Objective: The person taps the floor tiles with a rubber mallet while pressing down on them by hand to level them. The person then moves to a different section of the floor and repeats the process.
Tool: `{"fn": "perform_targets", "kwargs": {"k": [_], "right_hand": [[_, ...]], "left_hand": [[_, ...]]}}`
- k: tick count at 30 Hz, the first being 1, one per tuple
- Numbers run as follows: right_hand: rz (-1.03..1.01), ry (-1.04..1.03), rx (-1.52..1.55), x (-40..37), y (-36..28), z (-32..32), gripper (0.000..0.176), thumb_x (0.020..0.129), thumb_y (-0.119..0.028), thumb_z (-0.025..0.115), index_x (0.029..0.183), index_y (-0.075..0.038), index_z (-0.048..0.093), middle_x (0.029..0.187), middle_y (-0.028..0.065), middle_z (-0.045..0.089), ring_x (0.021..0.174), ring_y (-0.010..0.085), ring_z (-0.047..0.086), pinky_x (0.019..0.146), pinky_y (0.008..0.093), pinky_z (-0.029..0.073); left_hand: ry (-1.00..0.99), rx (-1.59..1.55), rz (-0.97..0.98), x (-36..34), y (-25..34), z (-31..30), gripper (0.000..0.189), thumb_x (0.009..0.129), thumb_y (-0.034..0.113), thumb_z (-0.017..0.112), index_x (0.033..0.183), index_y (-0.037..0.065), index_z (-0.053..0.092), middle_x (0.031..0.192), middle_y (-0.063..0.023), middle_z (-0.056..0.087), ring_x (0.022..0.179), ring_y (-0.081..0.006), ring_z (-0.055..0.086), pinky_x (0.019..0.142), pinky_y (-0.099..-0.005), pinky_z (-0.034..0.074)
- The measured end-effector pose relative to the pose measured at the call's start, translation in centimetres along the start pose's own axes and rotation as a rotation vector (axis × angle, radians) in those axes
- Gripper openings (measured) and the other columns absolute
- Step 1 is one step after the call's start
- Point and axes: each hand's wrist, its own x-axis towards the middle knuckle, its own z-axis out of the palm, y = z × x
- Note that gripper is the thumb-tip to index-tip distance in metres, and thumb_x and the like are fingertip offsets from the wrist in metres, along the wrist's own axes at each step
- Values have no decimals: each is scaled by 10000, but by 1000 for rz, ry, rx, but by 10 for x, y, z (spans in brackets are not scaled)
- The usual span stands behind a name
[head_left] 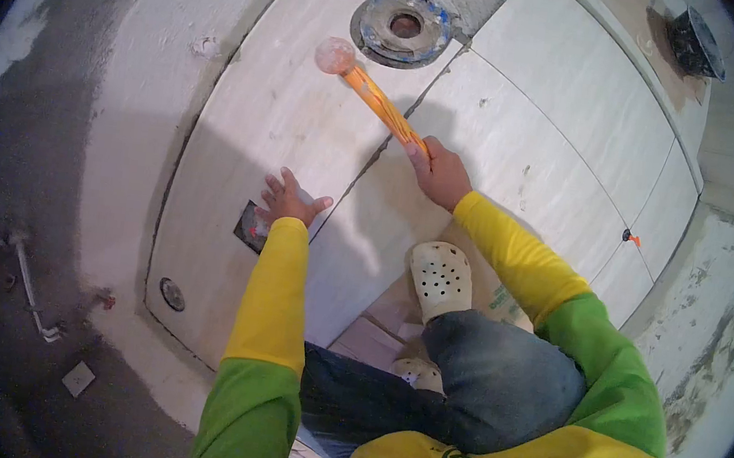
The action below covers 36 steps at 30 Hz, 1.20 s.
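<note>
My right hand is wrapped around the orange handle of a rubber mallet. Its pale round head overlaps a large light tile, close to the floor flange. That flange, a round pipe fitting smeared with blue and grey, sits at the tile's far edge. Lower down, my left hand lies over the same tile with its fingers spread and nothing in them. A dark square cutout shows beside its wrist. Near the tile's lower left corner is a round drain opening.
More pale tiles cover the floor on the right, with a small orange tile leveler in a joint. A black bucket stands at top right. My cream clog is near the middle. A white pipe runs along the left wall.
</note>
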Motion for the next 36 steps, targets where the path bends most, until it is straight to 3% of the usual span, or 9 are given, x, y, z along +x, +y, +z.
{"fn": "perform_targets", "kwargs": {"k": [7, 12, 15, 18, 21, 24, 28, 30, 36], "right_hand": [[89, -97, 17, 4, -16, -6, 582, 987, -561, 388, 980, -14, 587, 802, 272, 646, 777, 475, 631, 707, 533, 488], [86, -63, -68, 19, 26, 18, 608, 980, -581, 383, 985, -8, 585, 809, 286, 643, 776, 480, 631, 720, 535, 489], [131, -153, 28, -1, -26, -8, 608, 984, -577, 377, 982, -4, 583, 814, 289, 644, 795, 478, 634, 728, 537, 488], [-11, -29, 36, -11, -3, 8, 612, 986, -572, 373, 951, 3, 579, 810, 286, 645, 803, 474, 636, 732, 540, 486], [136, -99, -67, 7, 24, 11, 602, 988, -567, 373, 926, -2, 571, 796, 275, 644, 781, 470, 631, 719, 536, 485], [129, -158, 40, -14, -19, -11, 597, 989, -563, 373, 924, -3, 572, 797, 265, 646, 773, 469, 627, 719, 533, 485], [7, -62, 49, -22, 12, 8, 594, 986, -563, 382, 919, -5, 574, 803, 264, 647, 778, 466, 628, 722, 528, 487], [140, -115, -45, -9, 31, 10, 583, 982, -563, 396, 913, -13, 576, 804, 263, 646, 779, 465, 628, 719, 526, 486], [36, -37, 56, -32, 9, -6, 601, 981, -565, 396, 910, -3, 597, 845, 277, 651, 802, 472, 629, 742, 531, 486]], "left_hand": [[-1, 11, 7, 1, 3, 1, 1223, 674, 736, 695, 1560, 166, 75, 1619, -186, 65, 1461, -412, 181, 1144, -633, 175], [-25, 35, -2, 0, 2, -2, 1225, 679, 735, 693, 1561, 166, 63, 1622, -172, 64, 1467, -395, 178, 1143, -635, 179], [-16, 27, -4, 0, 2, 0, 1228, 678, 739, 690, 1562, 167, 58, 1621, -173, 68, 1467, -394, 179, 1144, -631, 183], [-32, 25, -17, -2, 3, -3, 1230, 676, 741, 691, 1563, 170, 57, 1621, -176, 66, 1466, -397, 183, 1146, -625, 183], [-22, 30, -26, -1, 4, -2, 1225, 679, 737, 692, 1563, 173, 58, 1621, -173, 70, 1466, -394, 188, 1148, -619, 186], [-20, 32, -25, -5, 4, -3, 1208, 690, 720, 696, 1563, 176, 63, 1624, -165, 68, 1471, -382, 182, 1150, -616, 186], [-41, 22, -19, -10, 5, -10, 1192, 703, 711, 692, 1564, 179, 64, 1626, -157, 64, 1479, -368, 168, 1156, -610, 178], [-50, 29, -42, -9, 9, -12, 1184, 709, 691, 704, 1563, 177, 65, 1627, -156, 60, 1482, -367, 157, 1162, -606, 165], [-36, 19, -16, -5, 6, -7, 1185, 710, 658, 729, 1563, 169, 67, 1618, -191, 66, 1473, -398, 162, 1155, -621, 159]]}}
